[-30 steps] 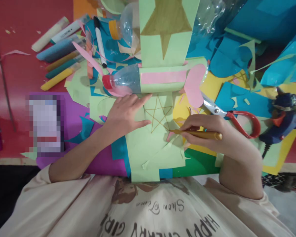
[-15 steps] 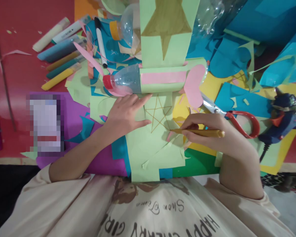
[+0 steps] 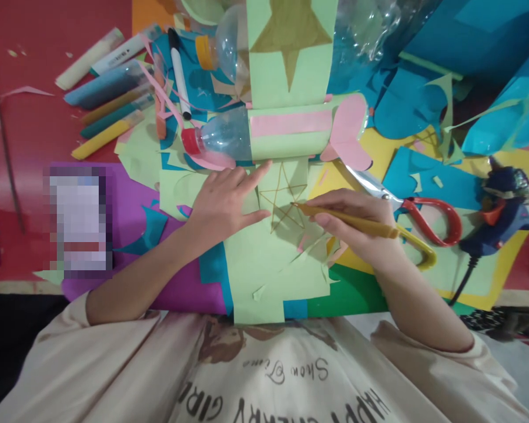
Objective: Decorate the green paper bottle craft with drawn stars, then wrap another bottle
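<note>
a: so, starting at the far left, what lies on the red tabletop (image 3: 35, 117)?

b: a loose row of markers (image 3: 108, 108), with a yellow one nearest. a purple sheet (image 3: 127, 217) lies just below them.

a: and the left hand (image 3: 223, 202)?

b: open and flat, palm down, with the fingers spread. it presses on the green paper (image 3: 268, 264), and the forefinger points up along the left side of the star (image 3: 284, 200).

a: where does that star sit?

b: it is drawn in thin gold lines on the green paper, in the middle of the tabletop, just in front of a plastic bottle (image 3: 216, 138). the bottle lies on its side, with a red cap and a wrap of green and pink paper.

a: then the pen?

b: the gold pen (image 3: 348, 220) slants in from the right, and its tip touches the right part of the star. the right hand (image 3: 357, 226) is closed around the barrel, thumb and fingers pinching it, with the heel of the hand resting on the paper.

a: anything further right?

b: scissors (image 3: 427, 220) with red handles lie just behind that hand, partly hidden by it. a dark blue glue gun (image 3: 506, 205) lies near the right edge, among blue and yellow paper scraps.
</note>
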The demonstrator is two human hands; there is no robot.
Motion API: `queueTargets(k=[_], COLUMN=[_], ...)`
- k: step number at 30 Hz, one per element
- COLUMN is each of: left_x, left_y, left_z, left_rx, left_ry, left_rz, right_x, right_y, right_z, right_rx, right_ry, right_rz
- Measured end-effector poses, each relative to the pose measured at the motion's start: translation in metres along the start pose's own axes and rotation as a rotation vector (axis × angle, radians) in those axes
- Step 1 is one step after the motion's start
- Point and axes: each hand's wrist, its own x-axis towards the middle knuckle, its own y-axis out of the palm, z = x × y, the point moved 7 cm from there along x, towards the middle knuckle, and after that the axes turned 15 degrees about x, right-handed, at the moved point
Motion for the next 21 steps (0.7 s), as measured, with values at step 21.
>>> queueTargets(k=[21], left_x=[0.000], left_y=[-0.003], left_z=[0.000], left_rx=[-0.002], left_ry=[0.033], left_rz=[0.005], right_x=[0.002], right_y=[0.020], right_z=[-0.035], right_rx=[-0.022], right_ry=[0.125], right_rz=[0.046])
